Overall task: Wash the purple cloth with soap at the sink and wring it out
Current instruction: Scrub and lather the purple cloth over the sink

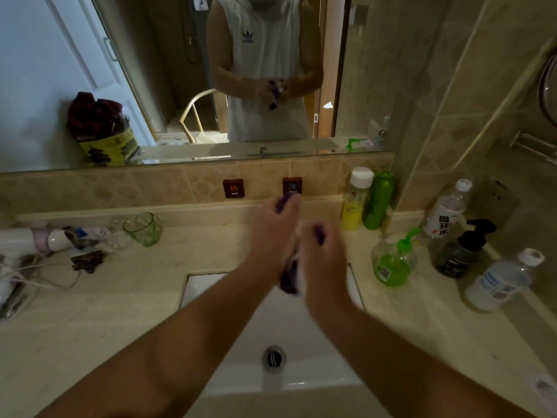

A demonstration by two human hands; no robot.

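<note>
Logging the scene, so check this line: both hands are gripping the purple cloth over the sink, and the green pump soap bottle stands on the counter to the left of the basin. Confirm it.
One detail is wrong. The green pump soap bottle stands on the counter right of the sink, not left, as the head view shows. The left hand and right hand do grip the purple cloth over it.

- Sink basin (241, 366) lies open below the raised forearms.
- Right surface (437, 321): green soap dispenser (391, 267), black pump bottle (461, 251), water bottle (500, 282) crowd the rim.
- Left: green glass (144, 229), cords (45, 282).

Head view, seemingly close above sink (301, 333)
</note>
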